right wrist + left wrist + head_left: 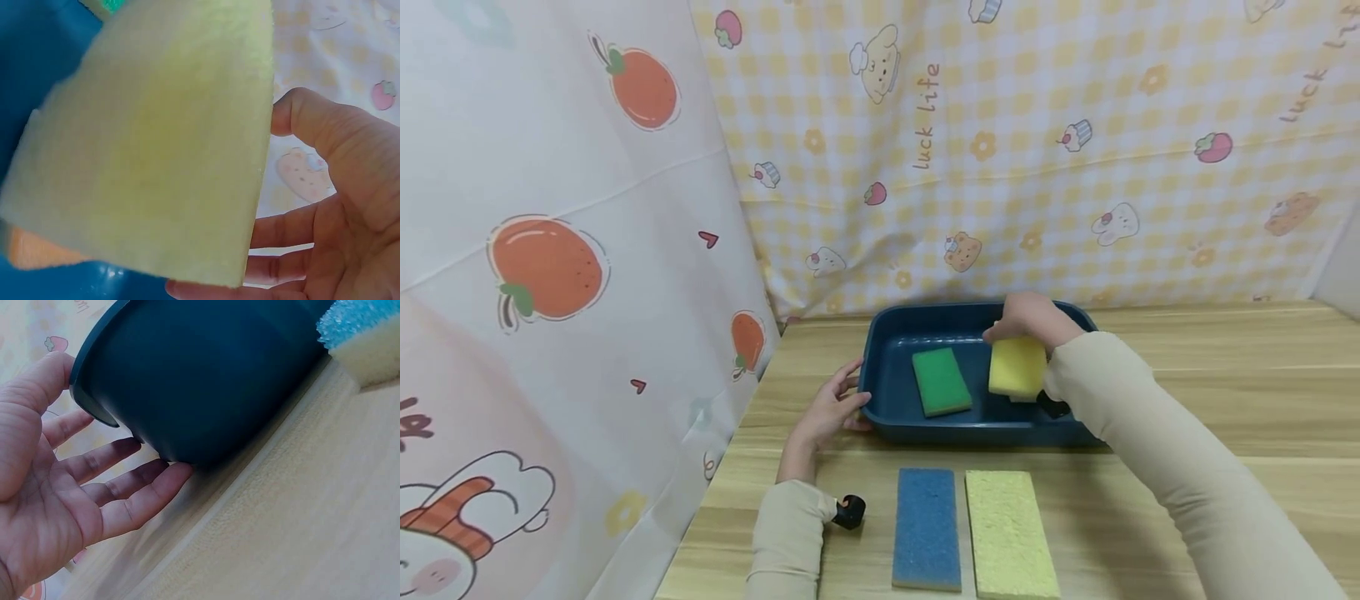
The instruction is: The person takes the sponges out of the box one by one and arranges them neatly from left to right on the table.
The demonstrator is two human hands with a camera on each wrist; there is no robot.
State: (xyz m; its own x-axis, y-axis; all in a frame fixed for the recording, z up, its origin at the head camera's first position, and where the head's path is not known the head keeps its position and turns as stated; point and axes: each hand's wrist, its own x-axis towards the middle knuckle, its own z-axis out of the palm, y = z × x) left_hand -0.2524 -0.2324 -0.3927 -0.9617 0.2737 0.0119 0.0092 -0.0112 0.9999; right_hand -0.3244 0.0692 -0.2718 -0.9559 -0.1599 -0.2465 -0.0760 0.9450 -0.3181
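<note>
A dark blue rectangular basin [925, 433] stands on the wooden table, with a green sponge [942, 382] lying flat in its left half. My left hand [833, 407] grips the basin's left end, thumb at the rim and fingertips against the outer wall, as the left wrist view shows. Over the basin's right half, my right hand [1033, 318] holds a yellow sponge [1017, 367] by its edge, tilted; thumb and fingers show along that edge in the right wrist view. Beneath it, an orange-sided piece [47, 249] peeks out in the basin, mostly hidden.
In front of the basin, a blue sponge [927, 529] and a pale yellow sponge [1011, 533] lie side by side on the table [1262, 400]. A patterned curtain [1037, 192] hangs right behind the basin, and a white printed curtain [647, 183] hangs at the left.
</note>
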